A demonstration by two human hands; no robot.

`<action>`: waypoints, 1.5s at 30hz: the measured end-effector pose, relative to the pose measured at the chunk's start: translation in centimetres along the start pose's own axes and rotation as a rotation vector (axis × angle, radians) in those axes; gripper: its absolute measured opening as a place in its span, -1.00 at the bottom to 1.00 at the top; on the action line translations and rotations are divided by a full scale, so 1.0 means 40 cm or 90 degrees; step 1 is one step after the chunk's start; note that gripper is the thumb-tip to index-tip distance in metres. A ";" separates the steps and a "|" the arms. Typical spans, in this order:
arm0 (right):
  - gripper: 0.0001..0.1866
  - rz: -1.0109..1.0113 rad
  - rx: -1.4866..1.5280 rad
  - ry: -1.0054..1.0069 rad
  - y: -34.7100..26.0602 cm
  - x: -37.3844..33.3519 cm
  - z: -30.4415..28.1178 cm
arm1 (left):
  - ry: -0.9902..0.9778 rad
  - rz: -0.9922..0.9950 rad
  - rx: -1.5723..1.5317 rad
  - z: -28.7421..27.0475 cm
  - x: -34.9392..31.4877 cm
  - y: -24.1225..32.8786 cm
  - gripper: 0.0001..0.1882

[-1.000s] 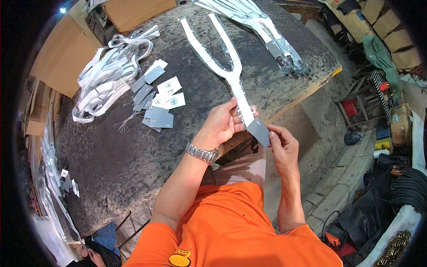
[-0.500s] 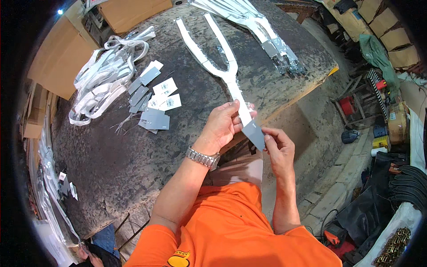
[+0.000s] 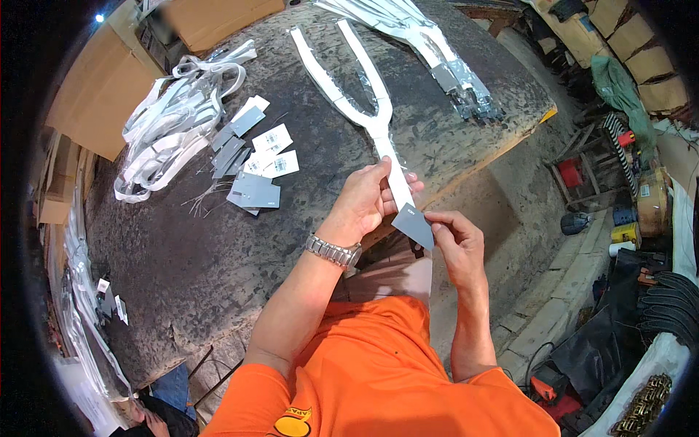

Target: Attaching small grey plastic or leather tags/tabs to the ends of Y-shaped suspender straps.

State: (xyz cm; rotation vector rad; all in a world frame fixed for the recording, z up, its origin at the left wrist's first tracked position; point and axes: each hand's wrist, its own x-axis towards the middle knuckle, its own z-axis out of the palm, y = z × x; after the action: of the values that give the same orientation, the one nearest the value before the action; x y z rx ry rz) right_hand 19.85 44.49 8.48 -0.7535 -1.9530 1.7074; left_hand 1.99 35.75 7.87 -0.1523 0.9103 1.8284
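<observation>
A pair of white Y-shaped suspenders (image 3: 377, 122) lies on the dark table, its two arms pointing away from me and its single tail reaching over the near edge. Clear plastic glints along the straps. My left hand (image 3: 366, 195), with a metal watch at the wrist, closes on the tail, thumb on top. At the tail's end a grey hang tag (image 3: 413, 226) sits tilted, overlapping the strap. My right hand (image 3: 459, 244) pinches the tag's right edge between thumb and fingers. Whether a string joins tag and strap cannot be made out.
Grey and white hang tags (image 3: 255, 191) with strings lie left of centre. Beyond them is a heap of white straps in plastic (image 3: 171, 131). More bundled suspenders (image 3: 429, 47) lie at the far right. Cardboard boxes (image 3: 102, 87) stand behind; another person's hand (image 3: 149, 419) shows lower left.
The grey tag has turned slightly in my fingers, and its lower tip has shifted a little left. My left hand keeps its hold on the strap.
</observation>
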 end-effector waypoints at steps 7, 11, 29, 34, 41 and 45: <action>-0.81 0.018 0.028 -0.045 0.001 0.016 -0.016 | 0.003 0.007 0.030 -0.003 0.002 -0.002 -0.71; -0.81 0.028 0.027 -0.048 -0.001 0.020 -0.014 | 0.008 0.001 0.032 -0.004 0.001 0.005 -0.72; -0.81 0.024 0.022 -0.022 -0.015 0.014 -0.009 | -0.037 -0.028 0.021 -0.015 -0.015 -0.011 -0.73; -0.81 0.022 -0.007 -0.011 -0.023 0.011 -0.004 | -0.011 -0.019 0.057 -0.012 -0.012 -0.005 -0.70; -0.80 0.025 0.008 -0.005 0.001 0.025 -0.011 | -0.053 -0.038 0.062 -0.019 -0.014 -0.005 -0.71; -0.80 0.039 0.032 0.002 -0.001 0.025 -0.015 | -0.122 -0.020 0.076 -0.040 -0.009 -0.012 -0.73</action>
State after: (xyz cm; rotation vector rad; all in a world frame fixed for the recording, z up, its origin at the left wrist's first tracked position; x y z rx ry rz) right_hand 19.46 45.60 8.59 -0.8053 -1.8950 1.7831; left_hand 2.10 34.53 6.67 0.0814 0.8732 1.7217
